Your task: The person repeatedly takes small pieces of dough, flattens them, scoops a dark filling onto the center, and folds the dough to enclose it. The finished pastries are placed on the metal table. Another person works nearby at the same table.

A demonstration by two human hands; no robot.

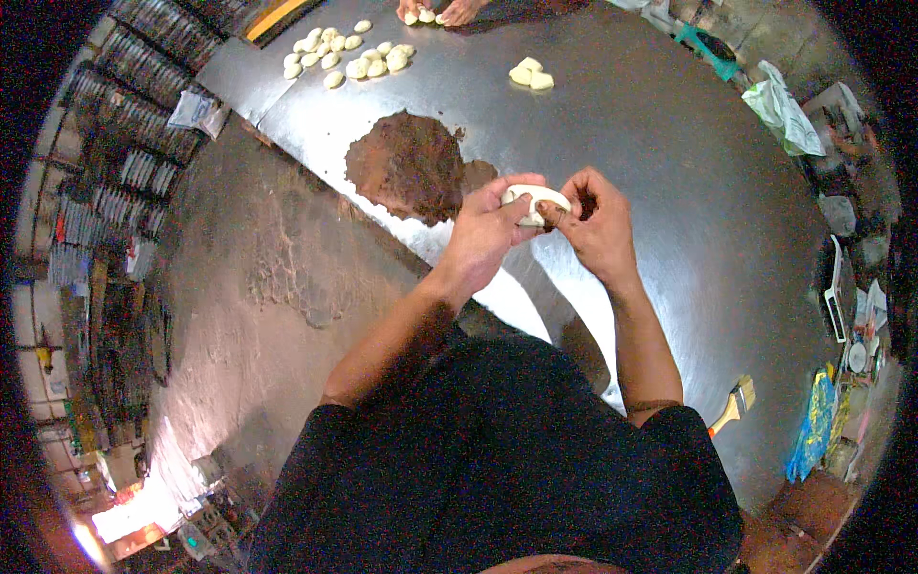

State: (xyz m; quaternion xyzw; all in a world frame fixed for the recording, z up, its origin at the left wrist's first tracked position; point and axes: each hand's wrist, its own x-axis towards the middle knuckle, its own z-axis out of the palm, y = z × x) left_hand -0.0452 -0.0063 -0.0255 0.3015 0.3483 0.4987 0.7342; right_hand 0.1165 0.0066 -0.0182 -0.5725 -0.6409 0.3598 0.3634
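Observation:
Between my two hands, above the metal table, is a pale dough wrapper (537, 194) with some dark brown filling inside its fold. My left hand (488, 228) cups the dough from below and the left, its thumb against the edge. My right hand (595, 225) pinches the dough's right side with thumb and fingers. Just left of my hands a large crumbly mound of brown filling (406, 167) rests on the table, with a smaller lump (476, 175) beside it.
Several pale dough balls (376, 63) lie at the far left, and a few dough pieces (532, 75) at the far middle. Another person's hands (442, 11) handle dough at the far edge. A brush (734, 404) lies at right; plastic bags (782, 107) line the table's right edge.

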